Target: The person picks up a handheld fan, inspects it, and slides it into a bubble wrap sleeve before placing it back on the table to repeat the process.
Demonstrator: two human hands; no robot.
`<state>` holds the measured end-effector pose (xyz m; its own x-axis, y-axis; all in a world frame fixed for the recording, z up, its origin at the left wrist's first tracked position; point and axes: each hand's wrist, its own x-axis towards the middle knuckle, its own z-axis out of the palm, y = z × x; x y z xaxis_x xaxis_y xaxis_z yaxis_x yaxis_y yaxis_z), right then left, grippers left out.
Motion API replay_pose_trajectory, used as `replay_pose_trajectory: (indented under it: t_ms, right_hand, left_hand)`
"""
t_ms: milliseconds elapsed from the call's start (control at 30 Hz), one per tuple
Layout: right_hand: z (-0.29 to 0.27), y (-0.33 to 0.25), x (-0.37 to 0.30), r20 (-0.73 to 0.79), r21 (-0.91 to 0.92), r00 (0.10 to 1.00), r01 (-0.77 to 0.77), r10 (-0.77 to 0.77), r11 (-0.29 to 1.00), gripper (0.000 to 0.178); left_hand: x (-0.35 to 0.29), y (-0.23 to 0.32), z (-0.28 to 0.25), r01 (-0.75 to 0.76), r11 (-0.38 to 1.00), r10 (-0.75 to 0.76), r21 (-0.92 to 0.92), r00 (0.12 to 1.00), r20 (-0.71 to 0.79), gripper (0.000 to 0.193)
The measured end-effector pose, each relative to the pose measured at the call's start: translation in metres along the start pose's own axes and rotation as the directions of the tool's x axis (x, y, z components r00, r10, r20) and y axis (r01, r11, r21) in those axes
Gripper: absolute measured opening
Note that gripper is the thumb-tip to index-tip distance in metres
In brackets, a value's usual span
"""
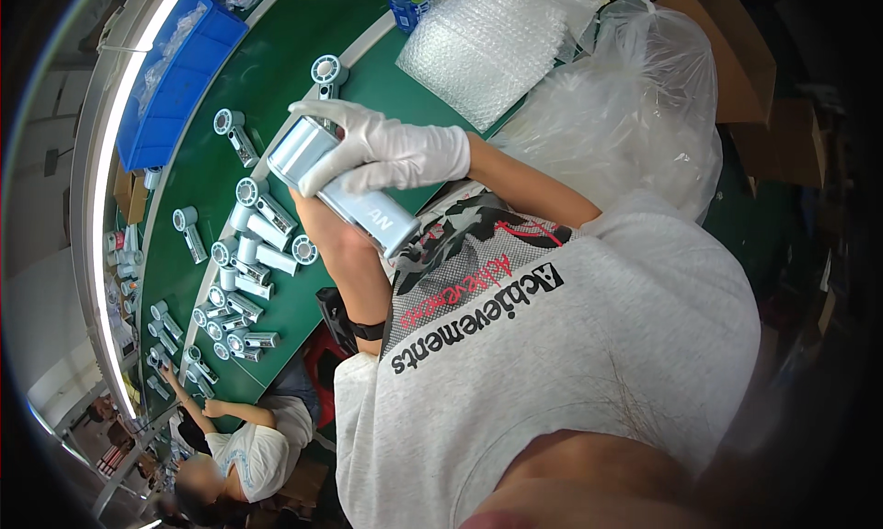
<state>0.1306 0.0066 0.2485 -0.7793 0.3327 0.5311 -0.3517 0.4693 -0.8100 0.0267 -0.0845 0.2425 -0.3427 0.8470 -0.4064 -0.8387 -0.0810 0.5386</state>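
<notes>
A light-blue, box-like thing [354, 202] with a glossy panel at one end is held slantwise in front of my chest. My right hand [368, 147], in a white glove, grips it from above, its fingers spread over the upper end and sides. From below, my bare left forearm [345, 267], a black band near its sleeve end, reaches up behind the same thing. It hides my left hand's fingers. Just past the gloved fingertips, a light-blue handheld fan [327, 71] with a round head lies on the green table [368, 83].
Several more handheld fans [262, 202] lie scattered along the table's left. A blue bin [179, 78] of clear plastic bags stands at the far left edge. Bubble wrap [487, 51], a blue bottle [407, 0] and a large clear bag [625, 115] are at right. A co-worker [262, 455] sits lower left.
</notes>
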Motion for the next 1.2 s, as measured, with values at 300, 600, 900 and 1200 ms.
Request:
replay_pose_trajectory:
  t_ms: [300,600,900,1200]
  right_hand:
    - [0.018,-0.032,-0.037,-0.159,0.205,0.98,-0.084,0.118,0.975,0.042]
    - [0.001,-0.016,-0.035,-0.105,-0.176,0.639,-0.766,0.762,0.618,0.055]
    - [-0.027,-0.004,-0.042,-0.146,0.6,0.716,-0.485,0.683,0.636,0.034]
    - [-0.063,0.001,-0.049,-0.057,0.962,0.429,0.266,0.901,-0.066,0.037]
  left_hand:
    - [0.005,-0.011,0.023,-0.354,0.934,0.356,-0.042,0.932,0.065,0.051]
    - [0.052,-0.021,0.019,-0.424,0.904,0.396,0.061,0.881,0.26,0.057]
    - [0.12,-0.106,0.025,-0.075,0.995,0.095,-0.06,0.878,0.47,0.062]
    - [0.153,-0.19,-0.052,-0.714,0.048,-0.152,0.698,0.686,0.712,0.021]
